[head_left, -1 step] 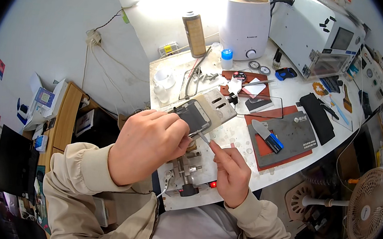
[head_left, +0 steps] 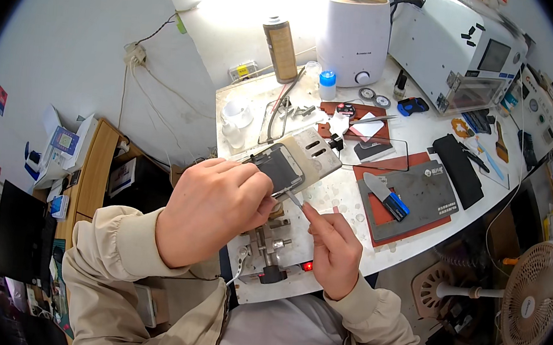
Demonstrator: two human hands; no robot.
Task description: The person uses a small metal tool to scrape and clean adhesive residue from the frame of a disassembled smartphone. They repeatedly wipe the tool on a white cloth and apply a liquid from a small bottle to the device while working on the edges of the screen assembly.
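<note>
A phone screen with a pale frame and dark face [head_left: 281,167] lies on a tilted metal plate [head_left: 320,165] with slots, mounted on a metal fixture [head_left: 261,247] with screws. My left hand [head_left: 217,197] is closed over the screen's near left side, fingers curled downward. What those fingers hold, if anything, is hidden beneath the hand. On the right, my right hand [head_left: 336,248] pinches a thin metal tool [head_left: 296,200] between thumb and fingers. Its tip is at the screen's near right corner, close to my left thumb; whether it touches cannot be seen.
Right of the fixture, a utility knife with a blue handle [head_left: 394,205] lies on a grey mat [head_left: 413,209]. A black pouch [head_left: 458,170] sits beyond. Behind stand a spray can [head_left: 280,50], a white humidifier [head_left: 354,37] and a white machine [head_left: 455,50]. A fan [head_left: 534,300] stands at right.
</note>
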